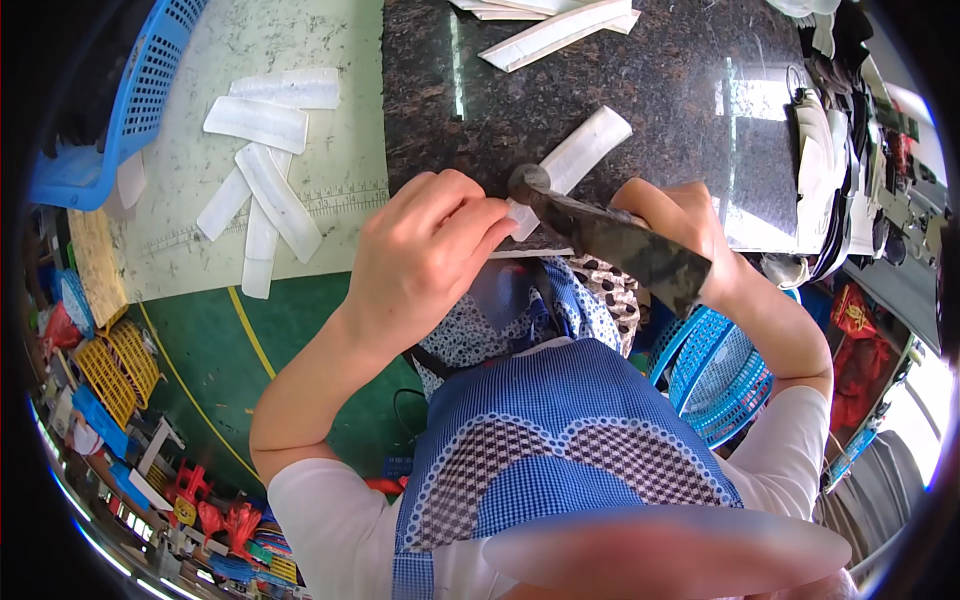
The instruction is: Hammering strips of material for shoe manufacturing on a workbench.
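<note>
My left hand [425, 245] is closed in a pinch, its fingertips on a white strip [522, 221] by the near edge of a dark stone slab [430, 130]. My right hand [675, 220] is closed round a dark hammer [625, 240]. Its round face is over the slab, beside my left fingertips, and its broad flat end points back toward me. Another stretch of white strip [590, 148] slants out past the hammer head; whether both are one piece is hidden. More curved white strips [280, 205] lie overlapping on a pale ruled board [340, 240] to the left.
Folded white pieces [560, 30] lie at the slab's far side. A blue basket [150, 90] stands at far left. Dark and white pieces [825, 170] are heaped along the right. A blue basket [715, 370] is below the slab by my right arm. The floor [200, 360] is green with yellow lines.
</note>
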`<state>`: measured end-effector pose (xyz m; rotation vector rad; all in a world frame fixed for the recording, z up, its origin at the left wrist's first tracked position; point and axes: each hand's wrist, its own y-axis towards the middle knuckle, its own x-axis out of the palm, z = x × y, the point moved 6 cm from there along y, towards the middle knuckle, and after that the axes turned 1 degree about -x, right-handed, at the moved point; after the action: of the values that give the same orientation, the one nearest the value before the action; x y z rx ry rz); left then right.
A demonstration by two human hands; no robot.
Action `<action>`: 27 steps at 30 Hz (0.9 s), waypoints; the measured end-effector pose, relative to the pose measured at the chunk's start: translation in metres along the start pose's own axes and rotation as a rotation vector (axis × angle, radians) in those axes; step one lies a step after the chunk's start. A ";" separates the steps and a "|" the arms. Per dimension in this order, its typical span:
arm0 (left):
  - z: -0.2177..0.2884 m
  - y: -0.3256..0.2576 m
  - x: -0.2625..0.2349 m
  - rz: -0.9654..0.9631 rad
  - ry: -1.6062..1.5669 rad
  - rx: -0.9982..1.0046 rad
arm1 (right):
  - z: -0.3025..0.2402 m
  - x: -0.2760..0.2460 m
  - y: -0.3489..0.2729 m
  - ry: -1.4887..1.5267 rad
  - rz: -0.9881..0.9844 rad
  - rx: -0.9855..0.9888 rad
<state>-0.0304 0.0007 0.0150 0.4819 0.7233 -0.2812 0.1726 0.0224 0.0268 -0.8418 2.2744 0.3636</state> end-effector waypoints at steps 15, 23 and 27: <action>0.006 -0.011 -0.002 0.073 0.151 0.098 | -0.018 0.007 0.012 -0.130 -0.043 -0.051; 0.008 -0.002 -0.005 0.077 0.049 0.094 | -0.018 -0.005 0.009 0.067 0.144 -0.044; 0.015 0.012 0.004 -0.046 0.135 0.097 | 0.003 -0.026 -0.019 0.420 0.513 0.244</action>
<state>-0.0138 0.0029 0.0258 0.5809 0.8554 -0.3300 0.2017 0.0217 0.0414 -0.2078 2.8483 0.1299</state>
